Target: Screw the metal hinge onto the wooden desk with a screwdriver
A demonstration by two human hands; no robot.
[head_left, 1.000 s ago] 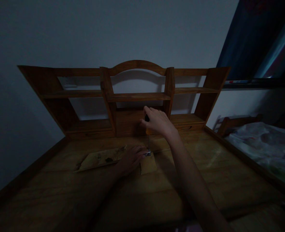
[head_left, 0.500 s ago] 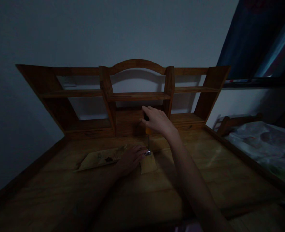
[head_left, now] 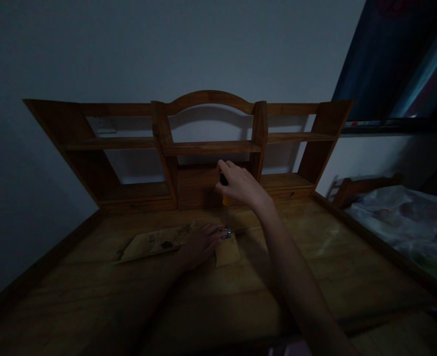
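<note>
My right hand (head_left: 239, 184) is closed around the handle of a screwdriver (head_left: 226, 200), black on top and yellow-orange below. Its thin shaft points straight down to a small shiny metal fitting (head_left: 226, 234), where the tip meets it. That fitting lies on a short pale piece of wood (head_left: 227, 253) on the desk. From the left, my left hand (head_left: 200, 244) reaches in low, its fingertips holding the fitting against the wood. Shadow hides part of the fingers and the fitting's exact shape.
A longer pale board (head_left: 140, 245) with dark marks lies on the desk (head_left: 315, 257) left of my left hand. Behind stands a wooden shelf unit (head_left: 211, 147) against the wall. A plastic-covered pile (head_left: 404, 217) is beyond the desk's right edge. The room is dim.
Very little differs. My right hand and the screwdriver have shifted slightly, still upright over the fitting. My left hand stays in about the same place.
</note>
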